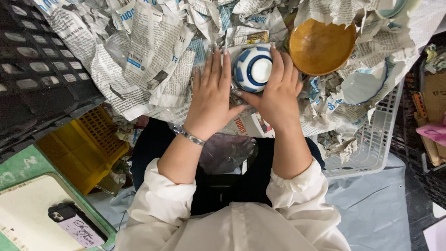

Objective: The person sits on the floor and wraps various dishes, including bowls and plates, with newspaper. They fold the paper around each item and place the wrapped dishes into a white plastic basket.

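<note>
- Two hands meet over a heap of torn newspaper (pixel 148 60), the largest thing in view; it spreads ahead of and to both sides of the hands. The loose, uneven sheets give no firm footing, so anything set on them could tip or slide.
- Right of the hands, a white slatted plastic crate (pixel 376 139) holds part of the paper heap. A piece rolling off the paper that way could, I judge, knock its hard wall.
- Just ahead of the right hand, a mustard-yellow bowl (pixel 320 46) lies tilted in the paper, close beside the smaller bowl. The two look near enough to clink and chip if either shifts.
- Left hand (pixel 211 97): flat and open, fingers straight, resting on the paper and touching the small bowl's left side. It grips nothing.
- Right hand (pixel 278 95): curved around the small bowl's right side, thumb below it, cupping rather than gripping tightly. A glazed surface held this loosely might slip.
- Smallest, between the two hands at their fingertips, a blue-and-white striped bowl (pixel 253 67) sits on the paper.
</note>
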